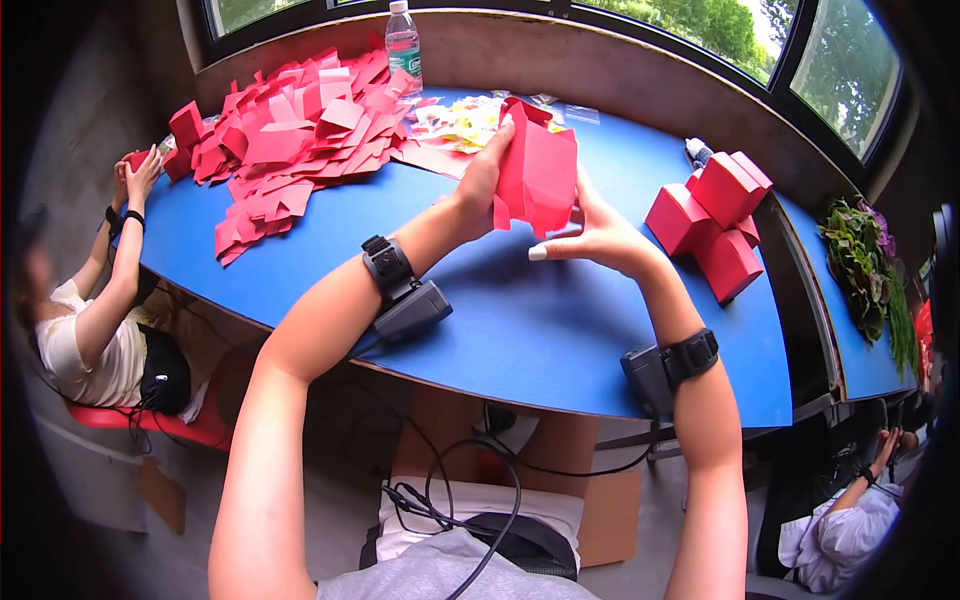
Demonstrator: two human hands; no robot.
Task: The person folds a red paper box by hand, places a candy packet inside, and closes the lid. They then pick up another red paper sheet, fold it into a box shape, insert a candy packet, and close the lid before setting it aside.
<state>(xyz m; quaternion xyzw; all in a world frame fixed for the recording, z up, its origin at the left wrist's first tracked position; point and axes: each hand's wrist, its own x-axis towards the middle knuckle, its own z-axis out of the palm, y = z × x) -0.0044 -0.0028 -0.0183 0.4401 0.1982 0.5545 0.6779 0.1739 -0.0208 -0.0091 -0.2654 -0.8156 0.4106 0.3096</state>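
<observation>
A partly folded red paper box (538,170) is held up above the blue table, its flaps loose at the top and bottom. My left hand (485,183) grips its left side, with the fingers mostly behind it. At its lower right is my right hand (600,232), thumb stretched out to the left and fingers partly hidden behind the box. Flat red paper pieces (300,140) lie in a large heap at the left. Several closed red boxes (705,215) are stacked at the right.
A water bottle (403,50) stands behind the heap, near small yellow and white packets (465,122). At the left a seated person (100,310) handles red paper. Plants (860,265) lie on another table (850,360) at the right, with another person (850,530) below. Cables hang over my lap.
</observation>
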